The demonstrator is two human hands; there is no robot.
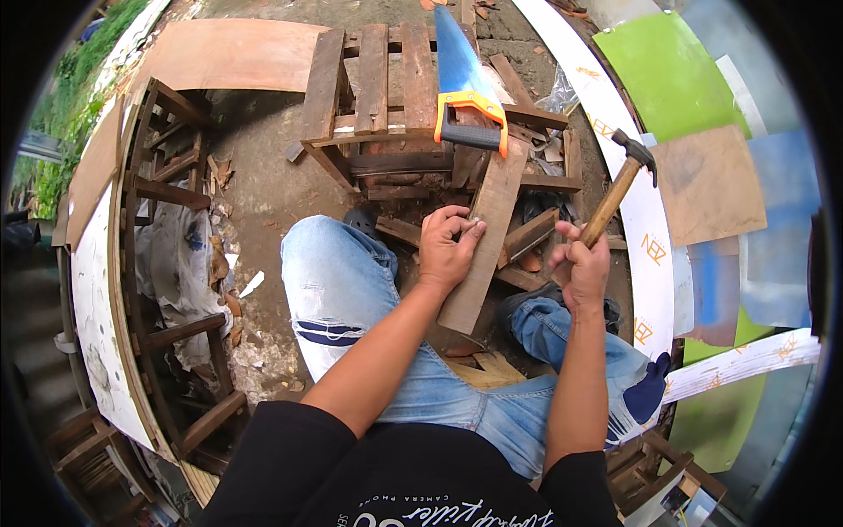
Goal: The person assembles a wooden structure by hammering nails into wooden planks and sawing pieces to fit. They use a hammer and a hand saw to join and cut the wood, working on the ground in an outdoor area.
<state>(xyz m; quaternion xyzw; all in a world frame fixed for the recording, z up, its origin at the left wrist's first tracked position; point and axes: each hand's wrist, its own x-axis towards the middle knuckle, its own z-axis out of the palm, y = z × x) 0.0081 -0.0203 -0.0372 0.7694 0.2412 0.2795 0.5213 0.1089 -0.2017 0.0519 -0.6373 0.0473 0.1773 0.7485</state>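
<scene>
A wooden plank point(493, 237) slants between my knees, its far end beneath the handsaw. My left hand point(448, 246) rests at the plank's left edge, thumb and forefinger pinched together; whatever small thing sits at those fingertips is too tiny to make out. Raised to the right of the plank, my right hand point(580, 263) grips a hammer point(612, 198) by its wooden handle, the dark metal head pointing up and away from me. The handsaw point(470, 92), with a blue blade and an orange and black handle, lies at the far end of the plank.
A slatted wooden stool point(373, 83) stands ahead. Wooden frame pieces point(531, 237) lie between the plank and my right hand. To the left is a dark wooden frame point(171, 189) beside a white board point(101, 299). A curved white panel point(645, 228) and coloured sheets point(702, 176) line the right.
</scene>
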